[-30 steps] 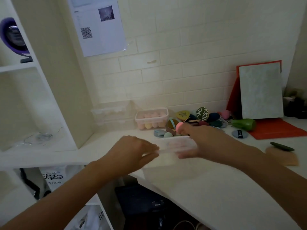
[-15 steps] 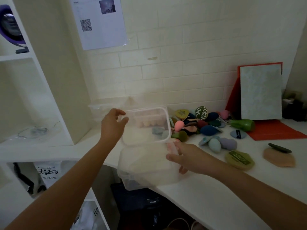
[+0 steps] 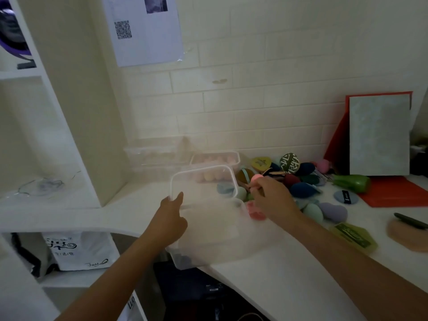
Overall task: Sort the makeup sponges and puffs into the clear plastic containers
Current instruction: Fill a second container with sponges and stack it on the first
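Note:
A clear plastic container (image 3: 220,242) sits at the counter's front edge, with its near corner overhanging. My left hand (image 3: 170,218) grips its left side and holds the clear lid (image 3: 229,173) tilted up behind it. My right hand (image 3: 271,198) reaches over the container's right rim into the pile of sponges and puffs (image 3: 298,177), its fingers curled on a pink sponge (image 3: 257,178). Another pink piece (image 3: 254,213) shows under that hand by the container's right wall. A mint sponge (image 3: 312,212) and a purple sponge (image 3: 333,210) lie to the right.
A second clear container (image 3: 236,156) with pink and yellow sponges stands by the wall, with more clear boxes (image 3: 152,151) to its left. A yellow-green puff (image 3: 354,235), a beige puff (image 3: 407,235), a green object (image 3: 352,183) and a red mat (image 3: 393,193) lie right. A shelf unit (image 3: 76,126) stands left.
My right hand let go of the container's right side and moved back to the sponge pile. My left hand dropped lower and keeps the lid raised.

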Demonstrator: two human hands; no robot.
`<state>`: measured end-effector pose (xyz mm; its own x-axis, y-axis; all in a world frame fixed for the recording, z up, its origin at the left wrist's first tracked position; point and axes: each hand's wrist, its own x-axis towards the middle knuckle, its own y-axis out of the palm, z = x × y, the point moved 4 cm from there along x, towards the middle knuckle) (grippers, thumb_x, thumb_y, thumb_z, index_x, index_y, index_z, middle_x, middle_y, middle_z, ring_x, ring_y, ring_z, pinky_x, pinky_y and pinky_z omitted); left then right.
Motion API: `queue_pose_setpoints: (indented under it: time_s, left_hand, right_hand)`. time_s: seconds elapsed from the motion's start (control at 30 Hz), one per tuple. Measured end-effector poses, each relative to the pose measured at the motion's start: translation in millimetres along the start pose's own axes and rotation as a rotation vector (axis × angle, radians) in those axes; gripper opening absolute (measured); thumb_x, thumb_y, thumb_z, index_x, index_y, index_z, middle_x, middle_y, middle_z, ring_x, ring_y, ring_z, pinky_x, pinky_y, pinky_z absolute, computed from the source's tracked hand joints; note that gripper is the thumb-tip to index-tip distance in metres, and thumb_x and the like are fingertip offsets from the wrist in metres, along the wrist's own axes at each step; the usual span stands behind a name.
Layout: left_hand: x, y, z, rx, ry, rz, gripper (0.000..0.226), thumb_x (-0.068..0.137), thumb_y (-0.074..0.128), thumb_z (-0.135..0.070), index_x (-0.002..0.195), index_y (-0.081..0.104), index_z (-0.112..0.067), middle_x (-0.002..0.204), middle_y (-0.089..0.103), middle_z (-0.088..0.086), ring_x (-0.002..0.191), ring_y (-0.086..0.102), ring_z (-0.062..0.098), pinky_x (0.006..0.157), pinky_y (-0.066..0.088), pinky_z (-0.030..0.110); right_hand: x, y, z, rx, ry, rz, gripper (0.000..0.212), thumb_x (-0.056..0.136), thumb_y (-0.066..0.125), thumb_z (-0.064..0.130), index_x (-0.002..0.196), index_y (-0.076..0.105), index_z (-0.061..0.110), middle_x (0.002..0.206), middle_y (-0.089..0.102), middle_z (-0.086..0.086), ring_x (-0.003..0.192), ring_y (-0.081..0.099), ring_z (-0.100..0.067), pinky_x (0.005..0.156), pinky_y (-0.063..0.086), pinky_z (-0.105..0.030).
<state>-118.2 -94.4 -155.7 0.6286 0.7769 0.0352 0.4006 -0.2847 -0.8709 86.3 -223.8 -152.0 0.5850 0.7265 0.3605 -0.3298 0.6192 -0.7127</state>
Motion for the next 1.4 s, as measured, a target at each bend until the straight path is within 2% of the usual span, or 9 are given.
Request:
queue_pose_setpoints:
  time_s: [0.2, 0.37, 0.53, 0.7, 0.8, 0.93, 1.1, 1.2, 1.4]
  left_hand:
    - [9.6, -1.2, 4.2, 0.01, -0.084, -0.029, 0.066, 0.093, 0.041, -0.007, 0.149, 0.01, -0.022, 0.157, 0.003, 0.012, 0.144, 0.011, 0.03, 0.115, 0.016, 0.038]
    - [12.3, -0.8, 9.7, -0.017, -0.129, -0.033, 0.066, 0.092, 0.04, -0.006, 0.149, 0.012, -0.021, 0.156, 0.009, 0.014, 0.141, 0.018, 0.033, 0.113, 0.023, 0.041]
    - [3.3, 1.8, -1.5, 0.033, -0.088, -0.017, 0.063, 0.092, 0.041, -0.006, 0.149, 0.016, -0.02, 0.155, 0.011, 0.015, 0.141, 0.021, 0.031, 0.113, 0.022, 0.037]
    - [-16.9, 1.9, -9.5, 0.034, -0.083, 0.0, 0.064, 0.094, 0.04, -0.004, 0.149, 0.012, -0.021, 0.157, 0.003, 0.014, 0.143, 0.016, 0.029, 0.114, 0.019, 0.034]
    - [-25.1, 4.1, -17.0, 0.016, -0.092, 0.01, 0.065, 0.094, 0.039, -0.003, 0.149, 0.01, -0.02, 0.157, -0.001, 0.014, 0.143, 0.014, 0.029, 0.114, 0.017, 0.033]
    - [-28.3, 10.8, -32.1, -0.176, -0.082, -0.038, 0.061, 0.093, 0.039, 0.0, 0.148, 0.019, -0.018, 0.156, 0.009, 0.012, 0.142, 0.019, 0.026, 0.112, 0.018, 0.029]
    - [-31.1, 19.9, -41.3, -0.752, -0.203, -0.134, 0.058, 0.089, 0.043, 0.006, 0.141, 0.039, -0.018, 0.147, 0.035, 0.01, 0.122, 0.043, 0.027, 0.097, 0.037, 0.031]
    - [-38.4, 32.4, -42.9, -1.117, -0.232, -0.138, 0.039, 0.092, 0.051, -0.012, 0.131, 0.05, -0.018, 0.135, 0.047, 0.006, 0.127, 0.041, 0.028, 0.103, 0.034, 0.036]
    - [-48.5, 42.9, -46.3, -0.948, 0.003, -0.159, 0.034, 0.092, 0.045, -0.02, 0.118, 0.051, -0.04, 0.111, 0.059, -0.008, 0.102, 0.056, 0.011, 0.076, 0.044, 0.022]
  right_hand:
    - [23.9, 44.4, -2.2, -0.402, -0.296, 0.196, 0.054, 0.093, 0.05, 0.027, 0.144, 0.033, 0.022, 0.151, 0.031, 0.0, 0.14, 0.027, -0.021, 0.116, 0.019, -0.039]
    - [21.2, 36.2, -8.9, -0.555, -0.282, 0.201, 0.054, 0.092, 0.049, 0.037, 0.143, 0.034, 0.028, 0.133, 0.039, -0.006, 0.122, 0.036, -0.026, 0.102, 0.031, -0.036]
    - [20.2, 22.0, 1.0, -0.561, -0.35, 0.184, 0.033, 0.086, 0.059, 0.03, 0.115, 0.049, 0.02, 0.122, 0.047, -0.002, 0.113, 0.042, -0.022, 0.106, 0.03, -0.036]
    - [17.8, -3.1, -18.8, -0.394, -0.137, 0.197, 0.029, 0.083, 0.065, 0.015, 0.104, 0.049, 0.025, 0.123, 0.054, -0.003, 0.13, 0.037, -0.028, 0.103, 0.038, -0.04]
    - [16.7, -30.6, -23.2, -0.015, -0.037, 0.05, 0.036, 0.084, 0.066, 0.012, 0.115, 0.053, 0.025, 0.122, 0.058, -0.005, 0.11, 0.051, -0.019, 0.086, 0.045, -0.029]
    - [15.0, -68.4, 13.1, 0.197, -0.119, -0.104, 0.037, 0.087, 0.065, 0.026, 0.123, 0.057, 0.02, 0.118, 0.054, -0.001, 0.101, 0.053, -0.013, 0.085, 0.04, -0.021]
    - [-8.0, -55.0, 58.0, 0.246, -0.157, 0.127, 0.034, 0.08, 0.073, 0.029, 0.112, 0.065, 0.022, 0.094, 0.052, 0.005, 0.076, 0.053, -0.007, 0.061, 0.043, -0.012]
    - [-23.8, -25.4, 68.5, 0.16, -0.14, 0.41, 0.037, 0.083, 0.072, 0.029, 0.116, 0.062, 0.016, 0.098, 0.066, 0.0, 0.075, 0.061, -0.008, 0.071, 0.053, -0.024]
    - [-38.5, 3.5, 68.9, -0.032, -0.117, 0.496, 0.033, 0.083, 0.071, 0.023, 0.115, 0.064, 0.017, 0.094, 0.07, -0.005, 0.061, 0.058, -0.004, 0.051, 0.04, -0.015]
